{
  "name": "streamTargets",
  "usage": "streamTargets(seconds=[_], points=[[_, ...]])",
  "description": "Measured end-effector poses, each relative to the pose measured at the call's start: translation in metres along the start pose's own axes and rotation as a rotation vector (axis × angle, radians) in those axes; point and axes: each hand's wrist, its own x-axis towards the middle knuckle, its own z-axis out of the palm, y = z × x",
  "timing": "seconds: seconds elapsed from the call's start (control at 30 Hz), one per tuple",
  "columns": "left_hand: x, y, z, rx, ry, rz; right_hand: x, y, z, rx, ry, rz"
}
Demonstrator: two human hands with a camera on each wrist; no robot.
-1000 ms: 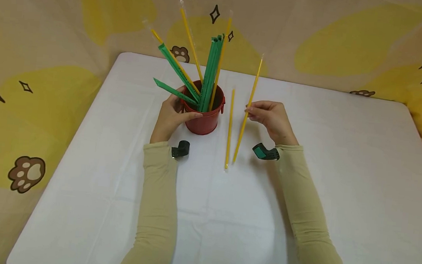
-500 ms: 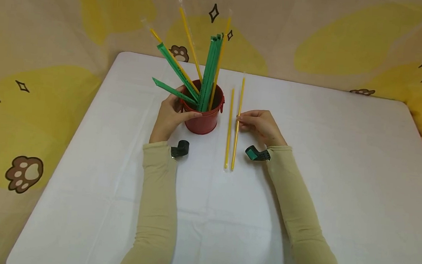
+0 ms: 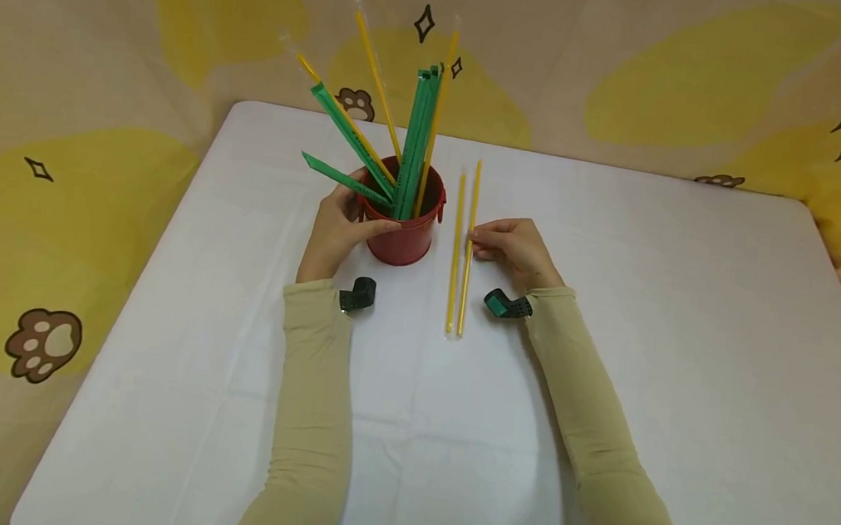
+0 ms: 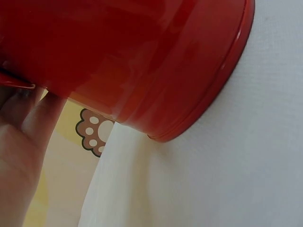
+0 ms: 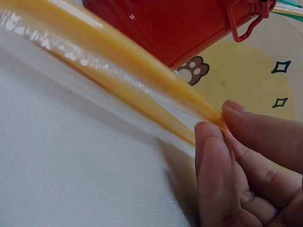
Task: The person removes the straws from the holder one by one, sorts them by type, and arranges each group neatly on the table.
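Note:
A small red metal bucket [image 3: 399, 244] stands upright on the white table, and my left hand [image 3: 336, 230] grips it from the left, thumb across the front near the rim. Green paper-wrapped straws [image 3: 417, 145] and yellow straws [image 3: 377, 75] in clear wrappers lean out of it. Right of the bucket, one yellow straw [image 3: 456, 253] lies lengthwise on the table. Close beside it is a second yellow straw [image 3: 466, 291], which my right hand [image 3: 515, 250] pinches between thumb and fingertips. In the right wrist view the pinched straw [image 5: 142, 61] passes in front of the other one.
The white table [image 3: 682, 360] extends to both sides and toward me. A patterned yellow and beige cloth [image 3: 707, 71] rises behind its far edge. Small black wrist cameras [image 3: 364, 293] sit at both sleeve cuffs.
My right hand has moved left and brought its yellow straw from a tilt to nearly parallel beside the other straw. My left hand stays on the bucket.

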Motion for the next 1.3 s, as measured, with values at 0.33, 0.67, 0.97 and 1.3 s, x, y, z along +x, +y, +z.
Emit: streamTargets(seconds=[0.33, 0.67, 0.97, 1.3], points=[[-0.0034, 0.0018, -0.0015, 0.004, 0.004, -0.011, 0.0002, 0.0031, 0.0044, -0.091, 0.012, -0.042], [-0.0036, 0.0011, -0.0018, 0.024, 0.012, -0.016, -0.0014, 0.0036, 0.0079, -0.143, 0.023, -0.068], [-0.0042, 0.0015, -0.0032, 0.017, 0.012, -0.005, -0.0013, 0.0023, 0.0096, -0.163, 0.031, -0.051], [-0.0044, 0.0019, -0.0032, 0.019, 0.012, -0.007, -0.0016, 0.0015, 0.0092, -0.199, 0.033, -0.039]])
